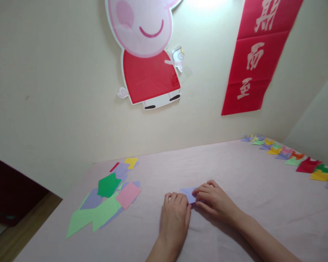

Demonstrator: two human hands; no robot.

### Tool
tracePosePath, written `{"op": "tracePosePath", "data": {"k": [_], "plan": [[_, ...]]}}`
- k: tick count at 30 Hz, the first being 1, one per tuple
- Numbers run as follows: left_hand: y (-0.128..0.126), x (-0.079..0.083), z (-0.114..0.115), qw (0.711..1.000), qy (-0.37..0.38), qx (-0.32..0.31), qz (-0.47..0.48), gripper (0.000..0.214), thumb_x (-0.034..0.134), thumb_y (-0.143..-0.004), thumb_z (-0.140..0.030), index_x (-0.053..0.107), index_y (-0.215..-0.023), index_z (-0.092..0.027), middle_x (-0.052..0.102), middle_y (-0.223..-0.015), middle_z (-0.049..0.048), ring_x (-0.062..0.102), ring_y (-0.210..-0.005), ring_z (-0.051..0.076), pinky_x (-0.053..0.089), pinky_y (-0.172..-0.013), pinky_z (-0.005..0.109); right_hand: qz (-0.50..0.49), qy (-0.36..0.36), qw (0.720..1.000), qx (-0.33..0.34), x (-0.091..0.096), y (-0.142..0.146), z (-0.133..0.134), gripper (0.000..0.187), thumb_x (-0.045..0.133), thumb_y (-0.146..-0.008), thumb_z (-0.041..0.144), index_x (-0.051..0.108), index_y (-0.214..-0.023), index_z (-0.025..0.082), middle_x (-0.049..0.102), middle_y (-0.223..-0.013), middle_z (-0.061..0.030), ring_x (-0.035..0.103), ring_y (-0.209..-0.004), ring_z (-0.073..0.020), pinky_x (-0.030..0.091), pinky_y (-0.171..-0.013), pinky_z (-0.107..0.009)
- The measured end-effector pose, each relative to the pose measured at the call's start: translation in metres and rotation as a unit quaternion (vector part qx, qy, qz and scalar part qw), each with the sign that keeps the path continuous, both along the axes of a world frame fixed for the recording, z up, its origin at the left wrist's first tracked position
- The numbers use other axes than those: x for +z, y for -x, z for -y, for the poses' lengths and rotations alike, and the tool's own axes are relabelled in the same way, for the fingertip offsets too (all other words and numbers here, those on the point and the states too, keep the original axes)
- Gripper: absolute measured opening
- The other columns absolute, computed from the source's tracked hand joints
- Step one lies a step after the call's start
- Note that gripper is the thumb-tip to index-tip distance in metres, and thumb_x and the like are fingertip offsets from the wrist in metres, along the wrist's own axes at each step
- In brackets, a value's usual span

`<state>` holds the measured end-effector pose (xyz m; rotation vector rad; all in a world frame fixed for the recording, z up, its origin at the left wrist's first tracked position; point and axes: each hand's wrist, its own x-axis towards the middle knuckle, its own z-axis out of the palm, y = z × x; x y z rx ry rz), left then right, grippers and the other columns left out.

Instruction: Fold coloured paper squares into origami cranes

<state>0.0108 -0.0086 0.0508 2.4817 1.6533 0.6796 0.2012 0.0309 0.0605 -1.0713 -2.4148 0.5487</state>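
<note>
A small lavender paper piece lies on the pink table cover, partly folded. My left hand rests knuckles-up at its near left edge, fingers curled down against the paper. My right hand covers the paper's right side, fingertips pressed together on it. Both hands pinch or press the same piece; most of it is hidden under the fingers.
A loose pile of coloured paper sheets in green, pink, lavender and yellow lies at the left. A row of several folded paper figures runs along the far right edge by the wall. A cartoon pig cutout and red banner hang on the wall.
</note>
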Motion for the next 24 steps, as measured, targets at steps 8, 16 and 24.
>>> {"op": "tracePosePath", "data": {"k": [8, 16, 24], "plan": [[0.002, -0.007, 0.002, 0.998, -0.046, 0.047, -0.015, 0.035, 0.051, -0.092, -0.018, 0.054, -0.127, -0.018, 0.06, -0.13, 0.0117, 0.056, -0.116, 0.026, 0.046, -0.094, 0.042, -0.067, 0.099, 0.976, -0.183, -0.014, 0.014, -0.019, 0.018, 0.049, -0.084, 0.028, 0.06, -0.073, 0.02, 0.064, -0.072, -0.0015, 0.057, -0.068, -0.0172, 0.04, -0.064, -0.027], [0.0, -0.034, 0.017, 0.989, 0.005, -0.089, -0.117, 0.071, 0.045, -0.094, -0.054, 0.031, -0.151, -0.015, 0.033, -0.155, 0.0111, 0.035, -0.141, 0.031, 0.039, -0.107, 0.047, -0.039, 0.095, 0.967, -0.234, -0.018, 0.023, -0.026, 0.016, 0.048, -0.081, 0.029, 0.056, -0.071, 0.021, 0.06, -0.068, 0.0, 0.054, -0.062, -0.0161, 0.037, -0.061, -0.027], [0.003, -0.035, 0.012, 0.991, 0.033, -0.084, -0.102, 0.072, 0.039, -0.095, -0.057, 0.027, -0.152, -0.014, 0.028, -0.156, 0.0098, 0.035, -0.141, 0.03, 0.037, -0.109, 0.049, -0.019, 0.064, 0.967, -0.246, -0.022, 0.027, -0.025, 0.013, 0.047, -0.082, 0.027, 0.055, -0.073, 0.021, 0.06, -0.07, -0.0004, 0.055, -0.063, -0.0158, 0.037, -0.062, -0.027]]}}
